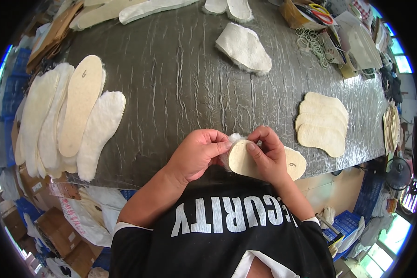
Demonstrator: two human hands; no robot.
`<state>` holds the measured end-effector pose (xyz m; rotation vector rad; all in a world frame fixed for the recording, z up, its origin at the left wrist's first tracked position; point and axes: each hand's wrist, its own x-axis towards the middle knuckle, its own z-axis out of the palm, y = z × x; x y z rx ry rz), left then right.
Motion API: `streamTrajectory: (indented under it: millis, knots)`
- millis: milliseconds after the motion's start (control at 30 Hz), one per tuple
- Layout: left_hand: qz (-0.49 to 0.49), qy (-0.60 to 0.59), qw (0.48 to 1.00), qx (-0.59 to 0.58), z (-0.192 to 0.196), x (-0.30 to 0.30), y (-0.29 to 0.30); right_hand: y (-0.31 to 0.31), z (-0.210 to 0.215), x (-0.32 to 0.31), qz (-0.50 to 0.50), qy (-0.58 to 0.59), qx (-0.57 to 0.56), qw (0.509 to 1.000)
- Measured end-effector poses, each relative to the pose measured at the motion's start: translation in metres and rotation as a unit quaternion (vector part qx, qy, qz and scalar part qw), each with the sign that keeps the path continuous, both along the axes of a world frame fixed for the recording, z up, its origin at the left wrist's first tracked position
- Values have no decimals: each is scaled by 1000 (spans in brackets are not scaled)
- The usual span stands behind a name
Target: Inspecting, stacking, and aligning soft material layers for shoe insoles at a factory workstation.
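A cream insole (242,160) with white fleece at its edge is held in front of my chest, at the table's near edge. My left hand (200,153) pinches the fleecy rim at the insole's left end between thumb and fingers. My right hand (269,155) grips the insole across its middle, the thumb lying on the smooth face and the fingers behind it. The other end of the insole sticks out to the right of this hand, with a small mark on it. How the fleece lies on the underside is hidden.
Fleecy insoles (83,106) are piled at the left. At the right lies a fanned stack of cream insole pieces (323,124). A fleece-backed piece (244,47) lies farther back. Rubber bands (312,44) and a box (306,16) with scissors stand at the far right.
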<state>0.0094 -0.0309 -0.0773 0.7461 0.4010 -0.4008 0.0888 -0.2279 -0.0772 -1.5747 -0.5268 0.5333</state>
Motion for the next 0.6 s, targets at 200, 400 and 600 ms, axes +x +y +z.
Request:
streamTrajectory:
  millis: [200, 400, 600]
  knots:
    - [32, 10, 999, -1, 3, 0, -4, 1, -3, -1, -9, 1, 9, 1000]
    - [30, 10, 999, -7, 5, 1, -7, 0, -6, -1, -20, -40, -4, 999]
    - [31, -11, 999, 35, 10, 0, -11, 0, -6, -2, -33, -83, -40, 995]
